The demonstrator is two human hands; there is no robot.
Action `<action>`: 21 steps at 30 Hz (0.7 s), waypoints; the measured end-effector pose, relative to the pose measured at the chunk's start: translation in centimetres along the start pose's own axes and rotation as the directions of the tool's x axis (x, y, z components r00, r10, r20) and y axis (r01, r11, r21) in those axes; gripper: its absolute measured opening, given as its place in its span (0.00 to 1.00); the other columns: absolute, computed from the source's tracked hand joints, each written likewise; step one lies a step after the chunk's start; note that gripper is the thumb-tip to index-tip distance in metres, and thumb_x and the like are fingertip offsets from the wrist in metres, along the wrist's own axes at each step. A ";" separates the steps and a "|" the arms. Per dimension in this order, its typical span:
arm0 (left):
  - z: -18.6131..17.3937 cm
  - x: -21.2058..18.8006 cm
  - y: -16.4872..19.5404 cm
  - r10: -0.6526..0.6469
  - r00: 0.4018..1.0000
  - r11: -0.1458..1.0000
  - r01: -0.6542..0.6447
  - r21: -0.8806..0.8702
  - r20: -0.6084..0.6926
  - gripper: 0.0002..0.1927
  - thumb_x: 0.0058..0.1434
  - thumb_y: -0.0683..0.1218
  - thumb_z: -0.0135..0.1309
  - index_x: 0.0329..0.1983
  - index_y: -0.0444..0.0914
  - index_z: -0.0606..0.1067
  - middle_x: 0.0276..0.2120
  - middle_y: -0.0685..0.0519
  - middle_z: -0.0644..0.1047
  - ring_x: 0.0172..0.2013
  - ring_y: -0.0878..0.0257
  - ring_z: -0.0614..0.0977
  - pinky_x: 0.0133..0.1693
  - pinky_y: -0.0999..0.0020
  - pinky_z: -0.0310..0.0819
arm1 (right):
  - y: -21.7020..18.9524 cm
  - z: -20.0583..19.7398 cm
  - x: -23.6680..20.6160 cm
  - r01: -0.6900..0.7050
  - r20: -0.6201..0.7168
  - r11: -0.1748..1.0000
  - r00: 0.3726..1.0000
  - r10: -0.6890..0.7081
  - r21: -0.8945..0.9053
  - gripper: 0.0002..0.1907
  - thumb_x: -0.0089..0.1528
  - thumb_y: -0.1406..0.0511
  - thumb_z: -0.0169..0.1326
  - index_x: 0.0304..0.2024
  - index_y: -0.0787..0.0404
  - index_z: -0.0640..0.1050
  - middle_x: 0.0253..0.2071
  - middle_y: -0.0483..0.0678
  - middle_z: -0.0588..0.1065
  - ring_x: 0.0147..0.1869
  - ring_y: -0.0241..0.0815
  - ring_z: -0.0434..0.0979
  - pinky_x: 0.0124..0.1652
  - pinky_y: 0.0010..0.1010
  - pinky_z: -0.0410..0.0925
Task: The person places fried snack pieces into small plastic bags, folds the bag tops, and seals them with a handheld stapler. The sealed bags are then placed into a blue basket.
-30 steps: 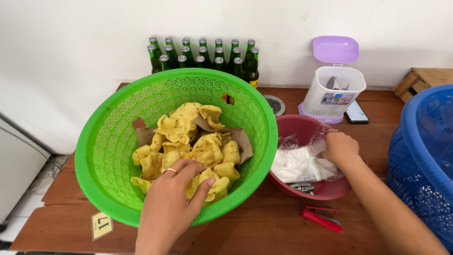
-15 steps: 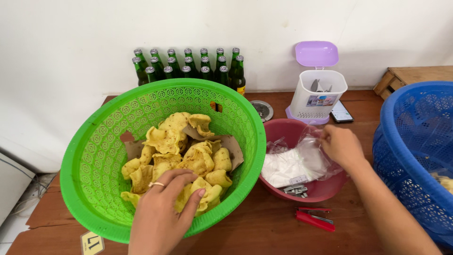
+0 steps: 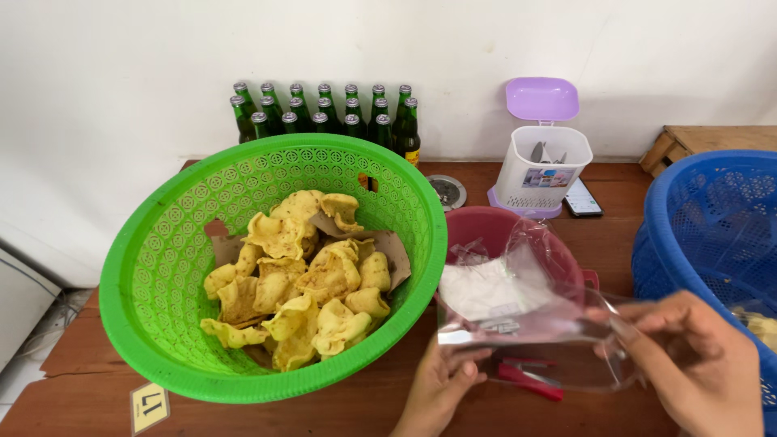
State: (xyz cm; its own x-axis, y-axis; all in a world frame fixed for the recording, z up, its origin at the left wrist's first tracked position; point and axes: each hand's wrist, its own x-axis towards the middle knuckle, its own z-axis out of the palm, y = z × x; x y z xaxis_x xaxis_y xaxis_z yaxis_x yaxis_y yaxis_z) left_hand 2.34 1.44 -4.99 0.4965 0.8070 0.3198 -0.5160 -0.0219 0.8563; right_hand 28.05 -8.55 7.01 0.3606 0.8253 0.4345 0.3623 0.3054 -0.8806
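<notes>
Moved: both hands out of the bowls vs 0.5 s ago; L hand has left the crackers, R hand has left the bag pile, and a clear plastic bag (image 3: 530, 344) now hangs stretched between them, in front of the red bowl (image 3: 486, 226).
Green basket (image 3: 162, 267): left of red bowl, touching or nearly touching its rim; tilted toward the camera; brown paper lining.
Crackers (image 3: 303, 283): yellow, curled, heaped in the green basket; prob. brittle.
Left hand (image 3: 441, 388): below red bowl, pinching the bag's lower-left edge, thumb on top.
Bag: above the counter (image 3: 615, 210), between both hands, mouth side toward R; seems empty.
Handling: very light, limp, slick film; prob. clings to itself and tears if yanked. Best held at the mouth edges, one pinch per side.
Red item (image 3: 530, 382): on counter under the bag, seen through the film; kind unclear.
Red bowl: holds more clear bags (image 3: 494, 283).
Right hand (image 3: 688, 356): right of red bowl, fingers gripping the bag's right edge.
Blue basket (image 3: 712, 218): far right of red bowl, partly cut off.
</notes>
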 end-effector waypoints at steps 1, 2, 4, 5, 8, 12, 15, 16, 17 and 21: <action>-0.6 0.2 -0.5 -0.045 0.998 0.999 0.044 -0.012 -0.054 0.28 0.64 0.45 0.59 0.66 0.37 0.67 0.58 0.45 0.76 0.55 0.63 0.79 0.56 0.70 0.74 | 0.9 -0.8 -0.7 -0.008 0.040 0.994 0.999 0.004 0.113 0.06 0.64 0.80 0.51 0.39 0.66 0.70 0.45 0.66 0.83 0.40 0.46 0.87 0.34 0.31 0.79; -0.8 0.0 -0.8 -0.093 0.989 0.995 0.090 -0.031 -0.111 0.27 0.63 0.44 0.61 0.65 0.38 0.69 0.56 0.46 0.77 0.51 0.64 0.80 0.53 0.69 0.77 | 2.0 -1.4 -1.3 -0.002 0.018 0.996 1.000 0.000 0.093 0.07 0.64 0.80 0.50 0.39 0.66 0.70 0.45 0.66 0.82 0.39 0.46 0.87 0.35 0.32 0.79; -0.8 -0.2 -1.2 -0.141 0.985 0.988 0.133 -0.082 -0.103 0.19 0.67 0.43 0.58 0.59 0.33 0.74 0.49 0.45 0.80 0.45 0.62 0.82 0.48 0.68 0.79 | 3.7 -2.5 -2.4 0.007 -0.020 0.999 1.000 -0.006 0.054 0.07 0.66 0.80 0.48 0.41 0.65 0.69 0.44 0.67 0.81 0.39 0.47 0.86 0.38 0.34 0.80; -0.8 -0.2 -1.2 -0.159 0.983 0.984 0.149 -0.102 -0.092 0.16 0.68 0.43 0.57 0.56 0.31 0.76 0.46 0.44 0.82 0.42 0.61 0.83 0.46 0.68 0.80 | 4.4 -2.5 -3.0 -0.058 -0.052 0.997 0.997 0.060 0.049 0.07 0.65 0.81 0.47 0.39 0.66 0.69 0.44 0.68 0.81 0.40 0.48 0.86 0.38 0.35 0.79; -0.6 -0.4 -1.3 -0.226 0.967 0.970 0.212 -0.122 -0.118 0.10 0.68 0.42 0.55 0.48 0.31 0.79 0.39 0.50 0.84 0.40 0.64 0.86 0.45 0.68 0.82 | 4.9 -1.7 -3.5 -0.142 -0.086 0.990 0.986 0.143 0.020 0.06 0.63 0.80 0.49 0.38 0.68 0.69 0.43 0.68 0.81 0.45 0.49 0.85 0.42 0.36 0.78; -1.0 -0.8 -0.8 -0.190 0.970 0.978 0.200 0.052 -0.152 0.08 0.67 0.42 0.57 0.41 0.31 0.80 0.33 0.51 0.85 0.36 0.66 0.86 0.42 0.70 0.82 | 2.6 1.5 -3.0 0.044 -0.201 0.905 0.969 -0.141 -0.422 0.22 0.53 0.75 0.62 0.47 0.73 0.68 0.53 0.69 0.76 0.53 0.52 0.79 0.42 0.33 0.74; -1.0 -1.3 -0.1 -0.202 0.963 0.967 0.225 0.117 -0.180 0.07 0.64 0.42 0.61 0.37 0.32 0.81 0.29 0.53 0.84 0.30 0.70 0.82 0.35 0.74 0.78 | 0.3 4.8 -3.5 0.187 -0.228 0.729 0.873 -0.430 -0.658 0.29 0.50 0.72 0.68 0.50 0.74 0.69 0.56 0.68 0.73 0.55 0.58 0.76 0.44 0.35 0.72; -1.0 -1.3 0.1 -0.172 0.969 0.962 0.204 0.183 -0.179 0.06 0.64 0.42 0.63 0.36 0.32 0.82 0.28 0.54 0.83 0.29 0.72 0.80 0.33 0.76 0.74 | -0.3 5.5 -3.5 0.250 -0.210 0.682 0.830 -0.516 -0.687 0.29 0.51 0.71 0.69 0.50 0.73 0.70 0.55 0.66 0.73 0.55 0.59 0.76 0.46 0.35 0.72; -0.9 -1.4 0.4 -0.142 0.974 0.951 0.183 0.249 -0.174 0.06 0.64 0.42 0.65 0.36 0.32 0.83 0.27 0.54 0.82 0.27 0.74 0.77 0.30 0.77 0.70 | -0.8 6.5 -4.0 0.300 -0.111 0.679 0.863 -0.492 -0.670 0.24 0.50 0.71 0.69 0.46 0.65 0.73 0.53 0.59 0.75 0.54 0.55 0.78 0.49 0.37 0.73; -0.5 -1.7 1.4 -0.139 0.986 0.937 0.160 0.309 -0.090 0.07 0.61 0.42 0.66 0.31 0.34 0.81 0.24 0.58 0.81 0.25 0.76 0.76 0.29 0.79 0.70 | -1.3 8.5 -3.9 0.524 0.371 0.762 0.841 -0.392 -0.381 0.23 0.47 0.70 0.66 0.46 0.55 0.80 0.56 0.54 0.74 0.54 0.50 0.78 0.46 0.35 0.76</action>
State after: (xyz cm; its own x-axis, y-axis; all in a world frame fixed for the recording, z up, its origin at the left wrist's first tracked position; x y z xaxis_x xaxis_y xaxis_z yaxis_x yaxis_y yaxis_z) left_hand 0.44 0.34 -4.47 0.4988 0.8518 0.1599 -0.1883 -0.0736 0.9794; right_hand 18.84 -8.14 4.89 -0.1581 0.7510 0.6411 0.7921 0.4841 -0.3718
